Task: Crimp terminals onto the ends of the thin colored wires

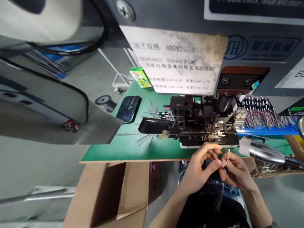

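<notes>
Just in front of the terminal crimping machine [208, 124], both of my hands are at a thin multi-coloured wire bundle [227, 154]. My right hand [238, 172] is closed around the bundle, whose loose ends point up at the machine while its tail hangs toward my lap. Thumb and fingers of my left hand [204, 165] are pinched together beside it, at a single reddish wire [222, 153] that stands apart from the others. The fingertips partly hide where the wires are gripped.
A phone [128, 109] and loose wires lie on the green table [108, 150]. Many wire bundles [264, 111] sit in a blue tray at the right. A flexible metal lamp [266, 152] reaches in beside my right hand. Below the table's left edge stands an open cardboard box [135, 186].
</notes>
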